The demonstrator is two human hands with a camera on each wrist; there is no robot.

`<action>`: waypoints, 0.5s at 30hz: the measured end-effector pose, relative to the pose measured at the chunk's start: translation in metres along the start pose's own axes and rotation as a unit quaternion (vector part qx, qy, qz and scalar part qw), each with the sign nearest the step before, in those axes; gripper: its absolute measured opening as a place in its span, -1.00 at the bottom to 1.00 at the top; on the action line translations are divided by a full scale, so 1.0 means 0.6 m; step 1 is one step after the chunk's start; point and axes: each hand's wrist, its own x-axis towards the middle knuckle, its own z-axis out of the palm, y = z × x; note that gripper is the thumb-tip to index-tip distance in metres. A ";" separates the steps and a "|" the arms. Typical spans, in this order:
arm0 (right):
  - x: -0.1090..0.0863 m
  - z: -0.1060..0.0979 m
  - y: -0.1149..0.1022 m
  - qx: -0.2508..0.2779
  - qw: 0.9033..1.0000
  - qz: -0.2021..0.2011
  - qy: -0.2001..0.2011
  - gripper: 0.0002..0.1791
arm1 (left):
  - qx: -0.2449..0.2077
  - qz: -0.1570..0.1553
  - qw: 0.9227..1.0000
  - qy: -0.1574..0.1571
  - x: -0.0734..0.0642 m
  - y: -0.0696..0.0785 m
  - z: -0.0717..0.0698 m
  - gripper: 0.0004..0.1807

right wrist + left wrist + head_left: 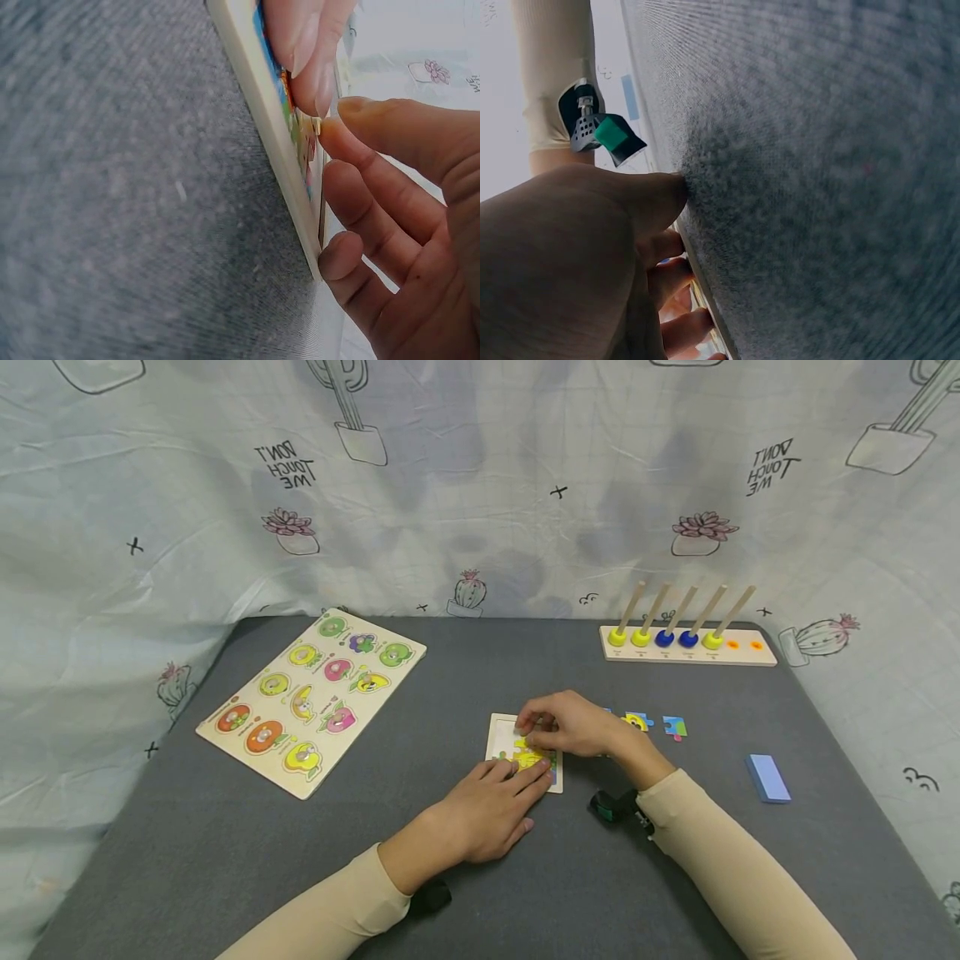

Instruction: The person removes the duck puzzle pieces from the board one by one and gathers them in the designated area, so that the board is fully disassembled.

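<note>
A small jigsaw puzzle in a pale wooden tray (501, 725) lies on the table, with yellow pieces fitted in its lower part. My left hand (486, 814) rests across the near edge, its extended fingers pressing on the pieces. Over the tray's right side, my right hand (566, 723) bends its fingers down. Seen from the right wrist, its thumb and index finger pinch at a small yellow puzzle piece (317, 126), right beside the left fingertips. The other right fingers are curled by the tray's edge. Much of the puzzle is hidden under both hands.
Loose puzzle pieces, one yellow (637, 721) and one blue-green (674, 727), lie right of the tray. A blue block (768, 778) is farther right. Behind stands a peg board (690, 653) with colored rings. A fruit puzzle board (311, 706) lies at left.
</note>
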 end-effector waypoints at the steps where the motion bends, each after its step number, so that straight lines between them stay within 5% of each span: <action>1: 0.000 0.000 0.000 0.002 1.000 -0.001 -0.001 -0.82 | 0.000 0.000 1.000 0.000 0.000 0.000 0.000 -0.31; 15: -0.003 -0.004 -0.001 0.040 0.999 -0.009 0.000 -0.80 | -0.001 0.001 1.000 0.003 -0.001 -0.002 -0.002 -0.31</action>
